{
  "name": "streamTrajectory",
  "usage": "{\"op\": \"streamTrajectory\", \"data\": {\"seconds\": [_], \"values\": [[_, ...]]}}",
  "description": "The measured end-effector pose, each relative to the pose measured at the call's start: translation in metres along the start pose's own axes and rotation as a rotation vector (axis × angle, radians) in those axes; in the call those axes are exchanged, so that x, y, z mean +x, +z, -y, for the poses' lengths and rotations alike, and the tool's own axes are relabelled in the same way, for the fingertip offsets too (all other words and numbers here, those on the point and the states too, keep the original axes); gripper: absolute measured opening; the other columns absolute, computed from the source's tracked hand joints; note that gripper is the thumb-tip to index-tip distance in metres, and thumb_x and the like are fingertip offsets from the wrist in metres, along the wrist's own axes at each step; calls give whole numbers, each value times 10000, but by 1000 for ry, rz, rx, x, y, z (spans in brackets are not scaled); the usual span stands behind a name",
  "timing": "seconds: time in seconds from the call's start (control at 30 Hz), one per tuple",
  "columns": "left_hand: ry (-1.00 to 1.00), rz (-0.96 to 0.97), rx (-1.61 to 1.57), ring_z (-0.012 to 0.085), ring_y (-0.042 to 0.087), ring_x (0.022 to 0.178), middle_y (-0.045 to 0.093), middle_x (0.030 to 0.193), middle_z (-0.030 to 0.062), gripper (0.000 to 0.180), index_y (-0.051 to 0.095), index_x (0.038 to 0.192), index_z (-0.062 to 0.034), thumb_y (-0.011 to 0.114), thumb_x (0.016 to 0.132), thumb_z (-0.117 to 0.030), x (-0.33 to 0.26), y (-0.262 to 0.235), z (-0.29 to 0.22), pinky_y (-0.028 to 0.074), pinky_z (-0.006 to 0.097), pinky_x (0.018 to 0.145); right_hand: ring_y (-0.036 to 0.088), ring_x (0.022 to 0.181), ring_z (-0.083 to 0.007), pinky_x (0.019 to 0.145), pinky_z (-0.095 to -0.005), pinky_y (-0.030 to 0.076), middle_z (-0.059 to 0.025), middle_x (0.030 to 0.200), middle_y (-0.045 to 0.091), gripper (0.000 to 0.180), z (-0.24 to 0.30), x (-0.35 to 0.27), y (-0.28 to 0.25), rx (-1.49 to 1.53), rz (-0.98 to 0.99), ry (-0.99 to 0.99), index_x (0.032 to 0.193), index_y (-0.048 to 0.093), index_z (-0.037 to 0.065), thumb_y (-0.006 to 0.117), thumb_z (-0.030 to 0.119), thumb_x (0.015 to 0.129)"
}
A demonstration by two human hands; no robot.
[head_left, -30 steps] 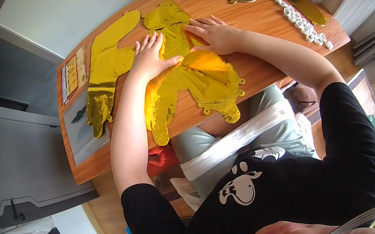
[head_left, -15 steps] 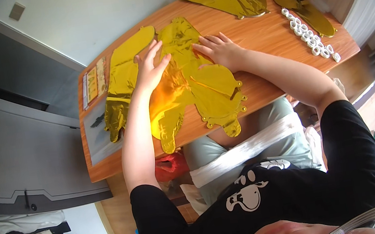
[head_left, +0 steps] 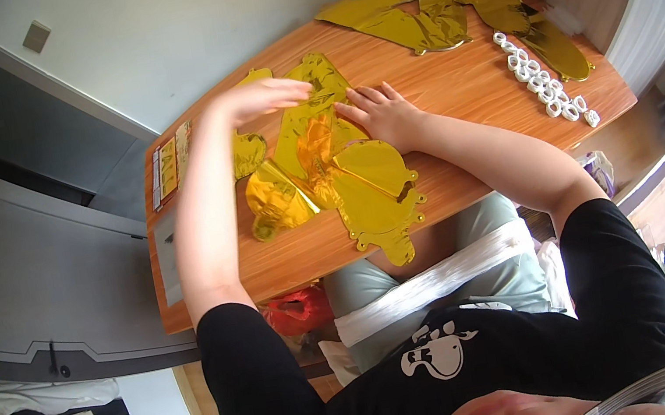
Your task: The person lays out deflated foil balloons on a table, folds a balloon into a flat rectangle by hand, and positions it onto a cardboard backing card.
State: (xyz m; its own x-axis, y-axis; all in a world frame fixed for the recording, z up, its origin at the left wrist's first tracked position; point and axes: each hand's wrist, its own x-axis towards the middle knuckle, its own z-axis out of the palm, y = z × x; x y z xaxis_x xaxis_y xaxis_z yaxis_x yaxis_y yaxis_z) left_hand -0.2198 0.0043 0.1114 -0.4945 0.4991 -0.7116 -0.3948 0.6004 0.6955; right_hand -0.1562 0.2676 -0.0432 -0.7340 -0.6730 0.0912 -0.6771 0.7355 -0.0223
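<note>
The foil lies between the hands and nearer the body. The right hand, spread flat, touches its edge; the left hand, fingers straight, grips nothing above it. Rings sit right of both hands, more foil beyond.

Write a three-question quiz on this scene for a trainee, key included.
1. Multiple choice: What colour is the deflated foil balloon overhanging the near edge of the wooden table? A) silver B) gold C) blue
2. True or false: The small white rolls lie on the right-hand part of the tabletop.
3. Fill in: Nearer to those rolls is the ____.

Key: 1. B; 2. True; 3. right hand.
</note>
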Motion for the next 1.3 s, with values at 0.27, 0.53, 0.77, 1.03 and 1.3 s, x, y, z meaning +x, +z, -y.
{"op": "streamTrajectory", "data": {"seconds": [0.27, 0.53, 0.77, 1.03, 1.3], "values": [[503, -792, 696, 266, 576, 1321, 645, 1388, 116, 424, 652, 1365, -107, 649, 998, -320, -5, -29, 37, 444, 401, 1113, 201, 1556, -377, 1239, -599, 168, -213, 1678, 227, 874, 7, 2, -5, 18, 5, -8, 1649, 176, 162, 305, 735, 1001], [670, -1075, 1059, 331, 630, 1177, 693, 1252, 117, 273, 742, 1173, -100, 606, 980, -236, 126, 25, 49, 512, 424, 1006, 287, 1517, -395, 1216, -599, 211, -228, 1634, 316, 864, 0, 3, 11, 7, -114, -26, 1622, 256, 156, 372, 733, 989], [643, -1102, 876, 338, 674, 1074, 726, 1138, 140, 242, 744, 1112, -86, 581, 982, -209, 151, 24, 44, 535, 439, 926, 288, 1519, -390, 1218, -600, 208, -223, 1633, 321, 854, -4, 4, 15, -10, -123, -31, 1621, 259, 160, 359, 730, 994], [696, -1137, 753, 328, 700, 1003, 743, 1081, 140, 236, 716, 1155, -75, 609, 955, -140, 151, 23, 49, 556, 423, 871, 290, 1518, -388, 1218, -595, 214, -216, 1632, 325, 842, 0, -1, 7, 2, -103, -31, 1623, 251, 164, 351, 723, 1001], [617, -1141, 739, 246, 735, 987, 768, 1062, 102, 228, 766, 1119, -107, 686, 949, -238, 152, 36, 43, 571, 359, 859, 291, 1518, -386, 1219, -585, 222, -205, 1642, 307, 804, -10, 2, 18, -69, -114, -44, 1628, 228, 181, 365, 686, 1018]]}}
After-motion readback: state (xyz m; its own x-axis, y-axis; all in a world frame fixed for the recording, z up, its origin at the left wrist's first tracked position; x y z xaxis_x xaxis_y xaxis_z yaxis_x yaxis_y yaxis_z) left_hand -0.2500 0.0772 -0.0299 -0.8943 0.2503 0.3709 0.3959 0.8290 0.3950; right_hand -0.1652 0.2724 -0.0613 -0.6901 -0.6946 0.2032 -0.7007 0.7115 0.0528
